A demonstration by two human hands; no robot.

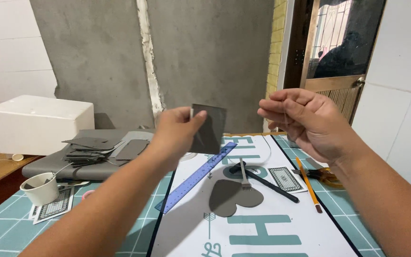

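My left hand (177,131) is raised over the table and pinches a small dark grey rectangular leather piece (210,127) by its left edge, held upright. A thin thread seems to hang from the piece. My right hand (305,121) is lifted to the right of it, fingers curled and pinched together, apparently on a fine needle or thread that is too thin to make out. Below, on the white printed mat (272,233), lies a grey heart-shaped leather piece (231,197) with a metal pronged tool (244,178) resting on it.
A blue ruler (196,178), a black pen-like tool (269,183), a pencil (308,183), scissors (322,175) and patterned cards (285,178) lie on the mat. At left are a paper cup (41,189), a stack of grey leather pieces (89,150) and a white foam box (39,123).
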